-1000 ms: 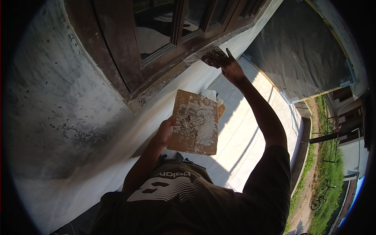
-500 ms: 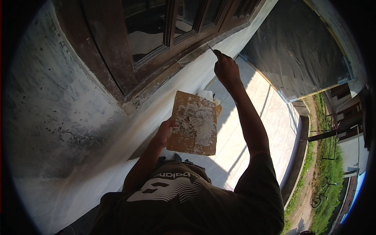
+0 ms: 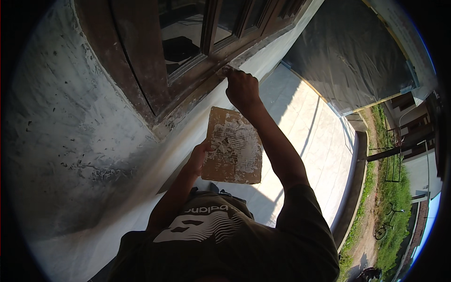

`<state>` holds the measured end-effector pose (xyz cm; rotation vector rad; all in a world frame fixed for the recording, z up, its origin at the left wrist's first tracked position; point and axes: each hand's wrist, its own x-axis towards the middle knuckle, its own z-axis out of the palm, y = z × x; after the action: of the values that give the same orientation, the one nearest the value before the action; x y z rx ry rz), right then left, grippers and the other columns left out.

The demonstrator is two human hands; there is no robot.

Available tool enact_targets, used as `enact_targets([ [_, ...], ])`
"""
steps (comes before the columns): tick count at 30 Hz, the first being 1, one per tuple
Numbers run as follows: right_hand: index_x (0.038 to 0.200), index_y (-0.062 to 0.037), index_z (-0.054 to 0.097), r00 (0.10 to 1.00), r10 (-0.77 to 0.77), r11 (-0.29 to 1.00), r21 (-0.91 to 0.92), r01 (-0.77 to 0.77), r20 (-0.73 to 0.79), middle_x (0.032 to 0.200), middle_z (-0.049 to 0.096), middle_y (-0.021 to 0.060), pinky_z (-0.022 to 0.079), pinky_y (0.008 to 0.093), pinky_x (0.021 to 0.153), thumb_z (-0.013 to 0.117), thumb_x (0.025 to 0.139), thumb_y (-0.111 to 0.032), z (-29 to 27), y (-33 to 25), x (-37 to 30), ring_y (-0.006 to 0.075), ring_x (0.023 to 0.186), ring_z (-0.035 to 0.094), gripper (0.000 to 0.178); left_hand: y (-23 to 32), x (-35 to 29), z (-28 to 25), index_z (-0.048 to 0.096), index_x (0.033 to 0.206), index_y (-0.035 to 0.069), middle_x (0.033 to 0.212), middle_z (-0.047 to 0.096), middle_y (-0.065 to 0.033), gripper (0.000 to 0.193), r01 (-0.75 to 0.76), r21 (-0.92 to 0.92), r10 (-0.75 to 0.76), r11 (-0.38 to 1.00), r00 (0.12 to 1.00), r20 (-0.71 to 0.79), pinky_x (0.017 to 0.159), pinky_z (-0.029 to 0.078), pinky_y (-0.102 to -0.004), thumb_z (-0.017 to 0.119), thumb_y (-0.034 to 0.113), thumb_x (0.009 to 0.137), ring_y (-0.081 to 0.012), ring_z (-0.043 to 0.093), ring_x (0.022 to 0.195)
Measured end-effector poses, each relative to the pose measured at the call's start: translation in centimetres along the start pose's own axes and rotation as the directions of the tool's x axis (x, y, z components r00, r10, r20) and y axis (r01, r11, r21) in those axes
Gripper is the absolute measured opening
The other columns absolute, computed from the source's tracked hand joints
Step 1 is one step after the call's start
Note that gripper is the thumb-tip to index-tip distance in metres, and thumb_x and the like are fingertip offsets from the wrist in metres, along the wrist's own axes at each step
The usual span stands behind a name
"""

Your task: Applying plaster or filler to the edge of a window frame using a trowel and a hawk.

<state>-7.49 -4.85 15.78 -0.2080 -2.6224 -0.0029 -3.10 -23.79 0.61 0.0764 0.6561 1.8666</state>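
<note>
In my left hand [image 3: 199,159] is a brown tile-like board [image 3: 221,173], gripped by its left edge. White putty lies smeared in ridges over its upper face. My right hand [image 3: 242,89] is closed around a small putty knife [image 3: 225,71], whose blade is partly hidden and lies against the ledge under the window. That ledge [image 3: 188,104] is rough and patchy, running between the brown wooden window frame [image 3: 185,77] and the pale wall. The right hand is farther out than the board, over the ledge.
A grey plastered wall [image 3: 75,127] fills the left side. Pale floor tiles [image 3: 300,117], partly sunlit, lie below on the right. A dark plastic sheet [image 3: 347,61] hangs at the far right. Beyond a low curb [image 3: 354,183] are grass and a bicycle [image 3: 386,223].
My right hand has moved left and slightly nearer along the ledge, bringing the putty knife against it. The left hand and board have hardly shifted.
</note>
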Motion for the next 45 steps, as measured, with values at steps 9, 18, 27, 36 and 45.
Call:
enact_targets([
  [9, 0.071, -0.0079, 0.063, 0.996, -0.084, 0.987, -0.139, 0.080, -0.023, 0.067, 0.062, 0.0100, 0.050, 0.0368, 0.052, 0.057, 0.072, -0.011, -0.4, -3.7, -0.8, 0.0242, 0.063, 0.065, 0.008, 1.0, -1.0, 0.8, 0.043, 0.125, 0.001, 0.108, 0.058, -0.0141, 0.052, 0.045, 0.022, -0.044, 0.999, 0.997, -0.059, 0.085, 0.049, -0.0420, 0.041, 0.011, 0.074, -0.0273, 0.060, 0.094],
  [18, 0.073, -0.0055, 0.060, 0.988, -0.149, 0.983, -0.110, 0.144, -0.031, 0.062, 0.061, 0.0122, 0.050, 0.0349, 0.048, 0.055, 0.070, -0.006, -1.5, -4.9, -0.3, 0.0254, 0.058, 0.064, 0.006, 0.2, -0.2, -1.4, 0.049, 0.117, -0.003, 0.103, 0.059, -0.0146, 0.048, 0.094, -0.026, -0.093, 0.995, 0.996, 0.014, 0.084, 0.050, -0.0403, 0.043, 0.012, 0.072, -0.0264, 0.060, 0.091],
  [27, 0.078, -0.0064, 0.062, 0.984, -0.174, 0.979, -0.109, 0.171, -0.019, 0.066, 0.061, 0.0089, 0.048, 0.0346, 0.051, 0.055, 0.071, -0.008, -2.9, -8.1, -3.5, 0.0237, 0.061, 0.063, 0.009, 0.7, -0.2, -2.0, 0.052, 0.111, -0.002, 0.097, 0.060, -0.0121, 0.043, 0.096, 0.077, -0.086, 0.992, 0.988, -0.125, 0.080, 0.050, -0.0383, 0.043, 0.012, 0.072, -0.0240, 0.060, 0.085],
  [36, 0.103, -0.0079, 0.062, 0.981, 0.183, 0.981, 0.074, -0.178, -0.063, 0.072, 0.063, 0.0164, 0.051, 0.0406, 0.059, 0.053, 0.068, 0.002, -8.1, -2.6, -1.8, 0.0329, 0.064, 0.063, 0.038, 0.7, -0.4, -1.8, 0.050, 0.116, -0.001, 0.103, 0.061, -0.0156, 0.049, 0.139, -0.001, -0.139, 0.990, 0.990, -0.025, 0.083, 0.050, -0.0418, 0.045, 0.014, 0.070, -0.0285, 0.062, 0.089],
  [45, 0.086, -0.0069, 0.063, 0.990, 0.127, 0.978, -0.159, -0.135, -0.054, 0.077, 0.065, 0.0127, 0.048, 0.0451, 0.068, 0.050, 0.082, -0.011, -0.1, 2.0, 2.1, 0.0296, 0.069, 0.065, 0.015, -0.6, -1.4, -2.8, 0.049, 0.115, -0.004, 0.101, 0.059, -0.0145, 0.045, 0.108, -0.068, -0.108, 0.992, 0.994, 0.008, 0.083, 0.050, -0.0415, 0.043, 0.012, 0.073, -0.0270, 0.060, 0.088],
])
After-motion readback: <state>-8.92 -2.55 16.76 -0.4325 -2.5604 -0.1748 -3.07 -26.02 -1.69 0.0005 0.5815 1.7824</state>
